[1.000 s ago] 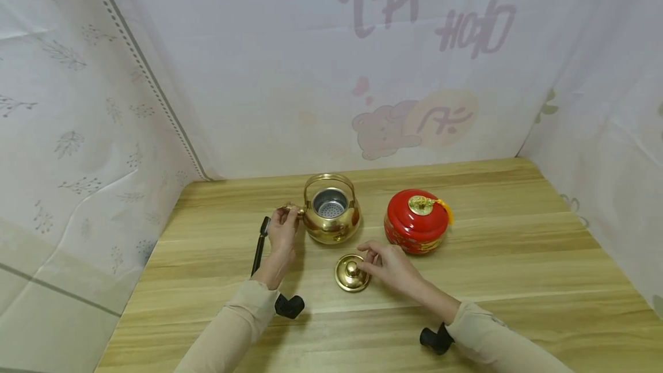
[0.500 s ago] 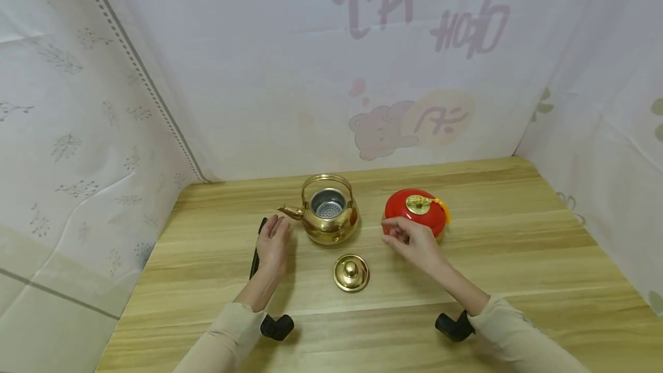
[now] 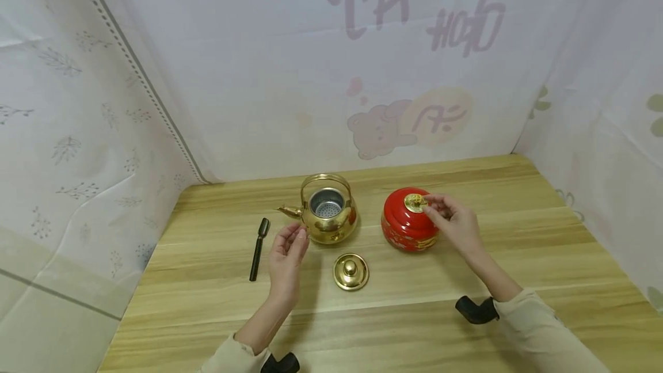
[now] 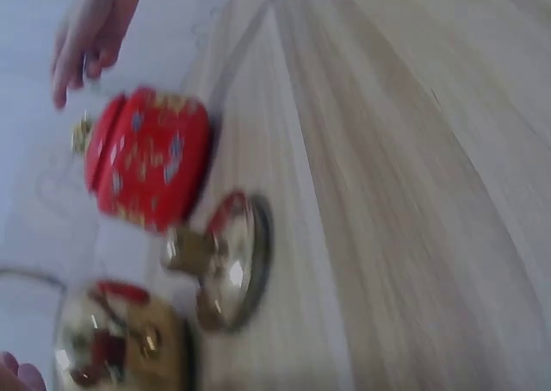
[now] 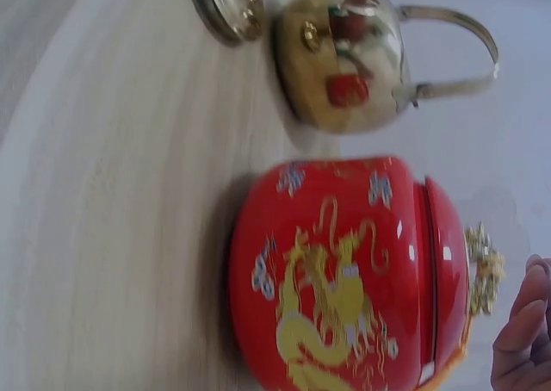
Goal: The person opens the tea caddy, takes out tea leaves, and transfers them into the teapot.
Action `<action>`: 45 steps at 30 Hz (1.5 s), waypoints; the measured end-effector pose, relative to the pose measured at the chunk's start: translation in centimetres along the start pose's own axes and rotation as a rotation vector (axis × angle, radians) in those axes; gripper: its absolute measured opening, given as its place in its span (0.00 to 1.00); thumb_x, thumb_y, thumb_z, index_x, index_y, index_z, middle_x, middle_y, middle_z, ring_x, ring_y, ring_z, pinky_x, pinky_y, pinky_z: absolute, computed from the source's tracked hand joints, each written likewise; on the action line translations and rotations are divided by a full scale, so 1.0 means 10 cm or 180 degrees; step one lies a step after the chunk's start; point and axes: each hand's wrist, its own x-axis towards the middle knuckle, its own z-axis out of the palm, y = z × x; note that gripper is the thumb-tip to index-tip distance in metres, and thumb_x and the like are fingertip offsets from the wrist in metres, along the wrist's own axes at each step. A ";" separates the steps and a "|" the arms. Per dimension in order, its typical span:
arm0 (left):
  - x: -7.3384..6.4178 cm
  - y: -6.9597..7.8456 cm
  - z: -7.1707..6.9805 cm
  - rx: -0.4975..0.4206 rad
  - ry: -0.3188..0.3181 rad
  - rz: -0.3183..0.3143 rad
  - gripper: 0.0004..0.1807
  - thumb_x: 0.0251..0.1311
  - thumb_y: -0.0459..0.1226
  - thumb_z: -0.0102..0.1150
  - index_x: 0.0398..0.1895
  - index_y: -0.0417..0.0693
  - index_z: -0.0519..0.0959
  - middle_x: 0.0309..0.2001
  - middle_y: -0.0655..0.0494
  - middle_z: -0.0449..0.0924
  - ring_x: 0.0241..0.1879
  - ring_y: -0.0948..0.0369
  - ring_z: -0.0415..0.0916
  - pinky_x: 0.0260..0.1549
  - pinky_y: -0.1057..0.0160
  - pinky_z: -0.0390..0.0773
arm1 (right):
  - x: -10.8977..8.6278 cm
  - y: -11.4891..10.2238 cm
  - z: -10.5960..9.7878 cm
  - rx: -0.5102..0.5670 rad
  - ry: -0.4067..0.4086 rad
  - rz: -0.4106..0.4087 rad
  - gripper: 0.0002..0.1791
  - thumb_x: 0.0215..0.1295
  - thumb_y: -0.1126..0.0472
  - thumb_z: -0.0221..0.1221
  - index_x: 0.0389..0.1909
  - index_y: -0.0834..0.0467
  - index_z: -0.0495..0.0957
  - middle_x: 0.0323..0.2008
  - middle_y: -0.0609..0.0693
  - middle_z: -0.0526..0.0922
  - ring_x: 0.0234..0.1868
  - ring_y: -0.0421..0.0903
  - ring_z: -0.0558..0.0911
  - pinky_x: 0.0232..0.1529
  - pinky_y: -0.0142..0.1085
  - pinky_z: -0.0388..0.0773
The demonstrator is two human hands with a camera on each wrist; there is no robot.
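My right hand (image 3: 457, 224) is at the lid of a red lidded jar (image 3: 406, 233), fingertips beside the gold knob (image 3: 414, 203). In the right wrist view a small gap shows between its fingers (image 5: 525, 326) and the knob. A gold dragon decorates the jar's side. My left hand (image 3: 286, 258) holds nothing, its fingers loosely bent, just in front of the spout of a brass teapot (image 3: 331, 228). The teapot is uncovered, with a perforated metal strainer (image 3: 327, 206) inside. Its brass lid (image 3: 350, 272) lies knob-up on the table between the hands.
A dark tea scoop (image 3: 258, 252) lies left of my left hand on the wooden table (image 3: 373, 332). Patterned cloth (image 3: 248, 73) hangs behind the table and on both sides. Black wrist mounts (image 3: 476, 311) stick out at the sleeves.
My left hand has left the teapot's spout and drawn toward me. My right hand has moved right, from beside the brass lid to the red jar's knob.
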 end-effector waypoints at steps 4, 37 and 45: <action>-0.04 -0.05 0.22 0.0244 -0.0445 0.0013 0.19 0.63 0.29 0.55 0.56 0.34 0.69 0.51 0.46 0.74 0.50 0.62 0.75 0.51 0.70 0.76 | 0.03 0.06 -0.08 -0.0049 0.0039 0.0128 0.12 0.60 0.67 0.62 0.43 0.68 0.80 0.30 0.56 0.78 0.27 0.32 0.72 0.26 0.19 0.71; 0.32 -0.56 1.10 0.1803 -0.1973 -0.0049 0.43 0.55 0.37 0.66 0.71 0.37 0.54 0.70 0.41 0.54 0.69 0.47 0.54 0.63 0.50 0.63 | 0.24 0.25 -0.07 -0.0757 -0.0194 -0.0181 0.15 0.52 0.67 0.68 0.42 0.64 0.83 0.29 0.56 0.77 0.30 0.48 0.71 0.27 0.30 0.67; 0.39 -0.65 1.16 0.1997 -0.1982 -0.0008 0.46 0.54 0.40 0.67 0.72 0.40 0.53 0.71 0.43 0.54 0.69 0.48 0.55 0.63 0.50 0.64 | 0.27 0.27 -0.06 -0.0721 -0.0267 -0.0249 0.12 0.51 0.66 0.69 0.39 0.62 0.84 0.30 0.55 0.79 0.30 0.46 0.70 0.27 0.30 0.67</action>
